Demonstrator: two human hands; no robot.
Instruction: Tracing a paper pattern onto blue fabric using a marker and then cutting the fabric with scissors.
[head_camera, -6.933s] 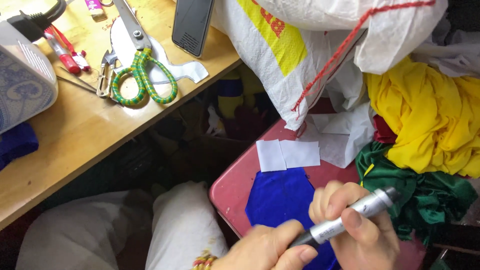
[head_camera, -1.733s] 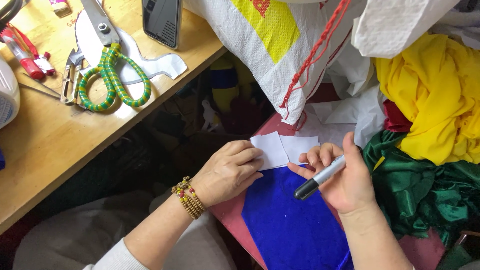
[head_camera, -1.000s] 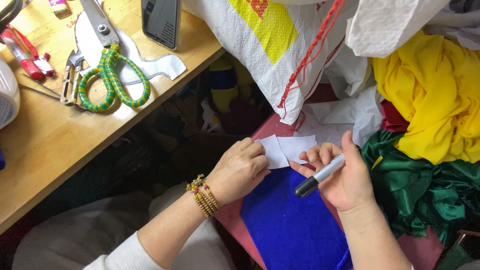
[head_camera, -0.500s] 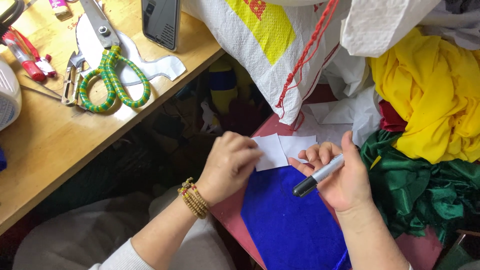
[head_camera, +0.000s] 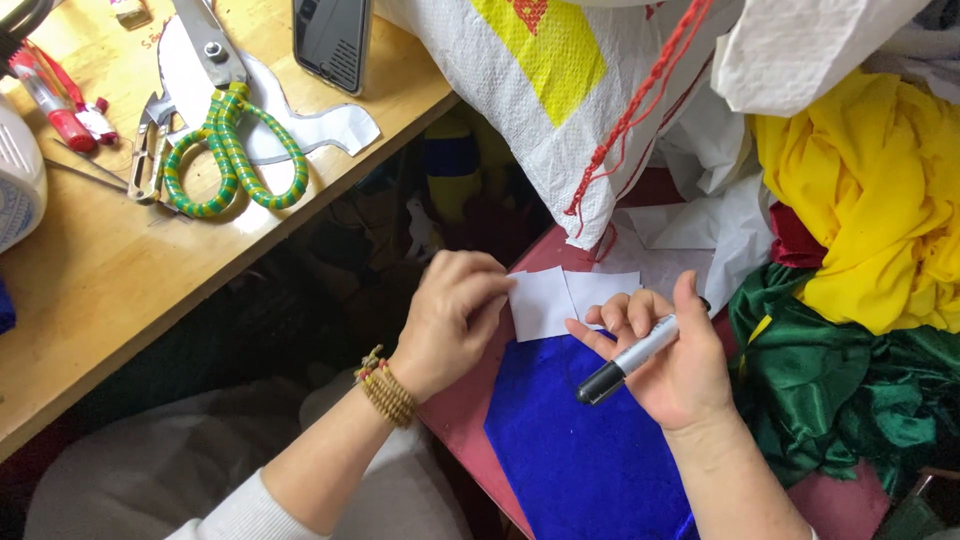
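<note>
My left hand, with a bead bracelet at the wrist, pinches the left edge of a small white paper piece. A second white piece lies beside it on the right. Both rest at the top edge of a shiny blue fabric on a red stool. My right hand holds a grey marker with a black cap, tip pointing down-left, while its fingertips touch the right paper piece.
A wooden table at left carries large scissors with green-wrapped handles, a white paper cutout, a dark phone and red pens. A white woven bag hangs above. Yellow cloth and green cloth are piled on the right.
My left hand has shifted slightly on the white paper piece, its fingers curling over the edge. The right hand with the marker stays in place.
</note>
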